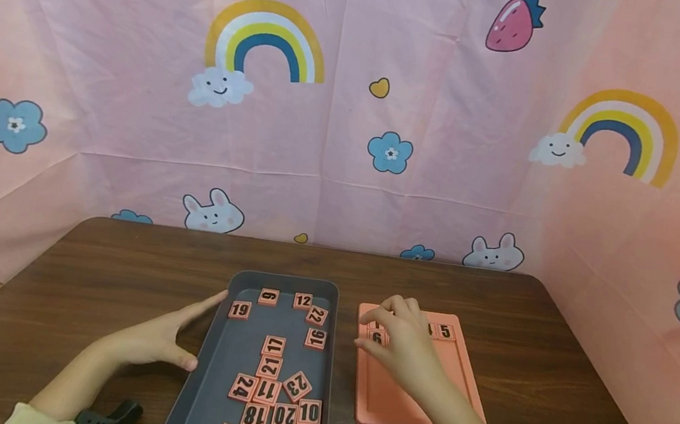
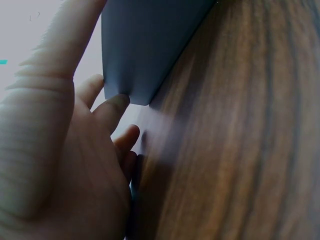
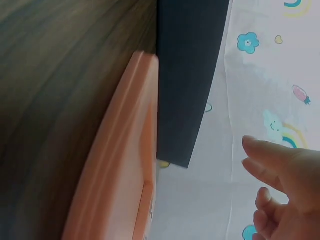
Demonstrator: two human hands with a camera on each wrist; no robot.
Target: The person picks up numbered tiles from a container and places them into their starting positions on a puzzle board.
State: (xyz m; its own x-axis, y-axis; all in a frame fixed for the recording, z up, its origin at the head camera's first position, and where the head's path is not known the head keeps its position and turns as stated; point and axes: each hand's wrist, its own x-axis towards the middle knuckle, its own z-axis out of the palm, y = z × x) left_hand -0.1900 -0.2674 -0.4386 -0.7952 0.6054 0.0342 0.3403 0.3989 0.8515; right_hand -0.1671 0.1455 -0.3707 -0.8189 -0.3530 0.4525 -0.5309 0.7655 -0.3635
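A dark grey tray holds loose coral number tiles, among them a 17 tile and a 19 tile. Along the tray's left side lies my left hand, thumb and fingers spread, fingertips at the outer wall. To the tray's right is a coral number-puzzle board. Over its upper left part hovers my right hand, fingers bent, with a gap between thumb and forefinger. Just by the fingertips, a 6 tile sits in the board. A 5 tile fills the top right; the hand partly hides that row.
Both tray and board rest on a dark wooden table. A patterned pink cloth hangs behind and beside it. A black strap is at the left wrist.
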